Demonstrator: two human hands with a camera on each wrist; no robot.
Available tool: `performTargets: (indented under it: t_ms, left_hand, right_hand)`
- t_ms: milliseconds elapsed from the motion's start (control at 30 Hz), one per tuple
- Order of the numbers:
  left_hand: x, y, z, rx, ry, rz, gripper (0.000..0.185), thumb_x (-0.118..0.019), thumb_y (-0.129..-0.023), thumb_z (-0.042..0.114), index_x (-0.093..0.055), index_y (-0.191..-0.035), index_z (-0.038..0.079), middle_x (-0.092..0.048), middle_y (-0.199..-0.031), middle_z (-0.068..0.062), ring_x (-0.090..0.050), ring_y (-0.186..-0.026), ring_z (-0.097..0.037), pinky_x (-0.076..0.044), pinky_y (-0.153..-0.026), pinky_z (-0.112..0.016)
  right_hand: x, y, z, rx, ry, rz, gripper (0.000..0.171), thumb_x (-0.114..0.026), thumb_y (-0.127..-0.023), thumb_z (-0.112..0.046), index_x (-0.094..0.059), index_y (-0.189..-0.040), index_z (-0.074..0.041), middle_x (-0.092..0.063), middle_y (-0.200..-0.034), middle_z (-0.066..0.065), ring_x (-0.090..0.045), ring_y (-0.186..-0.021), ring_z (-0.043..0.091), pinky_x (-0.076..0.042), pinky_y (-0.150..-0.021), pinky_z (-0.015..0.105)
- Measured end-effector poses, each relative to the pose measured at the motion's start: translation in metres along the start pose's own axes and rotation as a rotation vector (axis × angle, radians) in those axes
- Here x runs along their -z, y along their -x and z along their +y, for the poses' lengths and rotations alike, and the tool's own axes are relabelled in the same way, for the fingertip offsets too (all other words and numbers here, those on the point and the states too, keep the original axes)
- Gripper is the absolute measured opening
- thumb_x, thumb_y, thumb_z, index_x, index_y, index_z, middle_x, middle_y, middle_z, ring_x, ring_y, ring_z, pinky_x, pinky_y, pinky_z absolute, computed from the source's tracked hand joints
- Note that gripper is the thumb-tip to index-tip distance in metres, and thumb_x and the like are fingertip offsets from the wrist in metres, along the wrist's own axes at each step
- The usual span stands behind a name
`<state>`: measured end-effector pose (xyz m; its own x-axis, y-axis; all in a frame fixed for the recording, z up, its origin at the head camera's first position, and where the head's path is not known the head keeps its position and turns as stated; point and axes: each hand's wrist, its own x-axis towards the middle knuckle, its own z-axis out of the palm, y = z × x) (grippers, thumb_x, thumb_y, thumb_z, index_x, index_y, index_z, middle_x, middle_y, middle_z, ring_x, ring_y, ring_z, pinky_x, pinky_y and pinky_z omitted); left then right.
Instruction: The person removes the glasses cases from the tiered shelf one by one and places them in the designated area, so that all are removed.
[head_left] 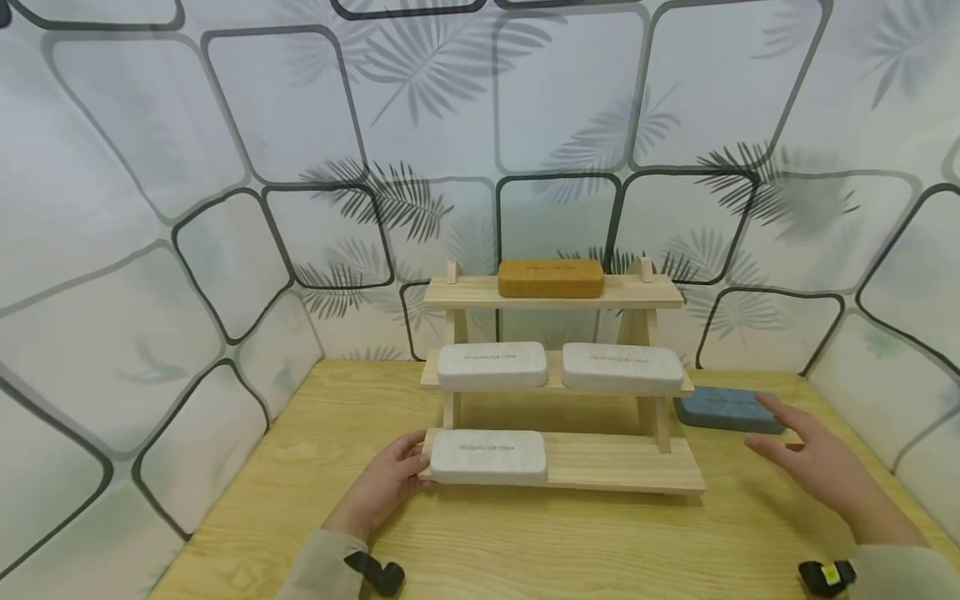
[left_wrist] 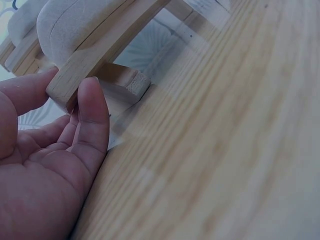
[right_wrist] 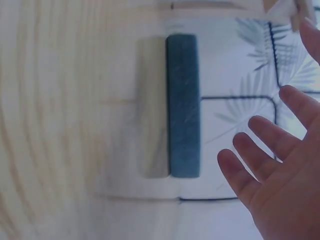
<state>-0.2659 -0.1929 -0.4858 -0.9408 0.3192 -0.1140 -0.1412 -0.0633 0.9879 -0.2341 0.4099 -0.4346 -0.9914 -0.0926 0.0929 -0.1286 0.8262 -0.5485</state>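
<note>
A three-step wooden display stand (head_left: 630, 462) stands on the table. My left hand (head_left: 385, 485) pinches the left end of its lowest board (left_wrist: 75, 82) between thumb and fingers. Beside those fingers a white glasses case (head_left: 487, 458) lies on that board. My right hand (head_left: 825, 467), fingers spread and holding nothing, hovers at the right near a blue glasses case (head_left: 726, 410). In the right wrist view the blue case (right_wrist: 184, 105) lies apart from the fingertips (right_wrist: 227, 160). The blue case rests on the table, right of the stand.
On the middle step sit two white glasses cases, one left (head_left: 491, 367) and one right (head_left: 622, 369). An orange-brown glasses case (head_left: 551, 279) lies on the top step between two small wooden pegs. Patterned cloth (head_left: 450, 100) encloses the wooden table (head_left: 300, 467) behind and at both sides.
</note>
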Motion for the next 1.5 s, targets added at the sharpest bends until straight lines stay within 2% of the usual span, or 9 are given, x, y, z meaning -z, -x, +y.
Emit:
performTargets:
  t_ms: [133,333,467,600,667,767,900,1200,1500]
  left_hand:
    - [-0.001,-0.001,0.000,-0.003,0.005,0.001,0.061,-0.055,-0.104,0.011,-0.026,-0.155,-0.006,-0.052,-0.127,-0.019,-0.060,-0.102,-0.021,-0.054,-0.083,-0.033]
    - [-0.002,0.000,0.002,-0.004,0.010,-0.004,0.061,-0.054,-0.105,0.011,-0.023,-0.155,-0.007,-0.051,-0.127,-0.018,-0.059,-0.103,-0.019,-0.054,-0.083,-0.031]
    - [-0.002,0.001,0.004,0.003,0.011,-0.010,0.061,-0.053,-0.106,0.011,-0.022,-0.156,-0.006,-0.050,-0.129,-0.018,-0.059,-0.104,-0.018,-0.053,-0.084,-0.032]
    - [-0.001,0.001,0.003,0.002,0.011,-0.012,0.062,-0.053,-0.106,0.011,-0.022,-0.156,-0.006,-0.051,-0.129,-0.018,-0.059,-0.104,-0.018,-0.053,-0.084,-0.032]
    - [-0.001,0.001,0.003,0.001,0.012,-0.011,0.062,-0.053,-0.106,0.011,-0.022,-0.156,-0.006,-0.051,-0.128,-0.018,-0.059,-0.104,-0.018,-0.053,-0.084,-0.031]
    - [-0.001,0.002,0.002,-0.002,0.016,-0.012,0.061,-0.053,-0.105,0.010,-0.023,-0.156,-0.006,-0.051,-0.127,-0.018,-0.059,-0.103,-0.019,-0.054,-0.083,-0.031]
    - [-0.001,0.001,0.000,-0.005,0.013,-0.009,0.061,-0.054,-0.105,0.010,-0.025,-0.155,-0.006,-0.052,-0.127,-0.019,-0.060,-0.102,-0.020,-0.054,-0.083,-0.032]
    - [-0.001,-0.001,0.000,-0.010,0.007,-0.014,0.059,-0.054,-0.105,0.010,-0.027,-0.155,-0.006,-0.055,-0.127,-0.018,-0.060,-0.104,-0.022,-0.054,-0.085,-0.036]
    - [-0.003,0.000,0.002,-0.001,-0.005,0.000,0.060,-0.054,-0.105,0.011,-0.027,-0.155,-0.005,-0.054,-0.127,-0.019,-0.060,-0.105,-0.022,-0.053,-0.086,-0.036]
  right_hand:
    - [0.001,0.006,-0.017,0.047,-0.011,0.004,0.083,-0.060,-0.102,-0.041,-0.014,-0.163,-0.010,-0.025,-0.155,0.037,-0.044,-0.119,0.064,-0.045,-0.084,0.071]
    - [-0.001,0.012,-0.042,0.149,-0.035,0.028,0.082,-0.066,-0.100,-0.034,-0.017,-0.164,-0.014,-0.031,-0.155,0.033,-0.046,-0.122,0.059,-0.044,-0.088,0.068]
    - [-0.006,0.016,-0.054,0.185,-0.047,0.012,0.079,-0.067,-0.100,-0.032,-0.022,-0.163,-0.020,-0.034,-0.157,0.025,-0.043,-0.130,0.047,-0.050,-0.093,0.039]
    - [-0.013,0.018,-0.064,0.217,-0.058,0.011,0.075,-0.068,-0.099,-0.030,-0.027,-0.162,-0.026,-0.037,-0.157,0.016,-0.042,-0.133,0.034,-0.043,-0.090,0.013]
    - [-0.017,0.019,-0.069,0.228,-0.055,0.013,0.074,-0.068,-0.099,-0.030,-0.028,-0.161,-0.026,-0.037,-0.158,0.014,-0.043,-0.133,0.033,-0.045,-0.092,0.017]
    - [-0.023,0.020,-0.077,0.242,-0.062,0.017,0.074,-0.069,-0.099,-0.028,-0.030,-0.161,-0.024,-0.038,-0.157,0.014,-0.047,-0.131,0.039,-0.050,-0.095,0.037]
    - [-0.032,0.020,-0.089,0.269,-0.090,0.019,0.072,-0.070,-0.098,-0.026,-0.033,-0.160,-0.022,-0.040,-0.156,0.015,-0.051,-0.126,0.045,-0.048,-0.091,0.061]
    - [-0.053,0.016,-0.111,0.314,-0.176,-0.053,0.069,-0.071,-0.097,-0.026,-0.038,-0.157,-0.020,-0.042,-0.155,0.015,-0.053,-0.125,0.048,-0.046,-0.093,0.065]
    - [-0.080,0.006,-0.139,0.423,-0.118,-0.077,0.072,-0.074,-0.094,-0.033,-0.039,-0.156,-0.024,-0.046,-0.154,0.001,-0.048,-0.135,0.030,-0.046,-0.101,0.054]
